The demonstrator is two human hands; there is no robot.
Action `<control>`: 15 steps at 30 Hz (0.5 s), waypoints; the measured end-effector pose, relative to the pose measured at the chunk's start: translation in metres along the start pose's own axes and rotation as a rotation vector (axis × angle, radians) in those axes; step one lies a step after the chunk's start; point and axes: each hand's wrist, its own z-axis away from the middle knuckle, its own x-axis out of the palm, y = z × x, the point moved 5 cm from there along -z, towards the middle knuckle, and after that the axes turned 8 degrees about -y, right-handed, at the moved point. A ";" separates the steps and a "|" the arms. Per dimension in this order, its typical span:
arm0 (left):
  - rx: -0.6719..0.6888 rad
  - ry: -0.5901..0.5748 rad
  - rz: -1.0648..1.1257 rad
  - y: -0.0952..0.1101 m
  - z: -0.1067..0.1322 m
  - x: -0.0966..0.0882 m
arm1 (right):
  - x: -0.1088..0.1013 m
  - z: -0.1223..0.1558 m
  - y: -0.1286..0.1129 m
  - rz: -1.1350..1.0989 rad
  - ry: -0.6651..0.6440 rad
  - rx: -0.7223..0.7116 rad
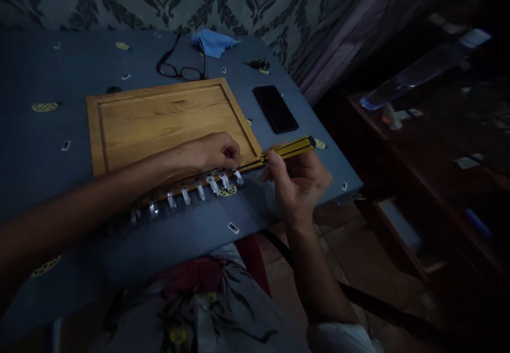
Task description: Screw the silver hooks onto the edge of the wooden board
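Note:
A wooden rack with several metal hooks (199, 189) lies along the near edge of a wooden board (159, 117) on the blue table. My left hand (211, 151) rests closed on the rack's right end, fingers curled over it. My right hand (297, 180) grips a yellow and black screwdriver (289, 148) by its handle. The shaft points left toward the rack's right end, next to my left fingers.
A black phone (274, 109) lies right of the board. Glasses (181, 66), a blue cloth (213, 42) and a small dark object (257, 65) sit at the far edge. A dark wooden cabinet (418, 146) stands to the right, beyond the table's corner.

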 end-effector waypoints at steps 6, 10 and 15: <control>0.037 0.160 -0.012 0.003 0.021 -0.002 | 0.000 0.002 0.002 -0.011 0.013 0.007; 0.022 0.292 -0.223 0.010 0.046 0.005 | 0.001 0.002 0.003 -0.048 0.017 -0.001; 0.033 0.418 -0.619 0.034 0.077 0.033 | 0.001 0.002 0.002 -0.039 0.011 -0.008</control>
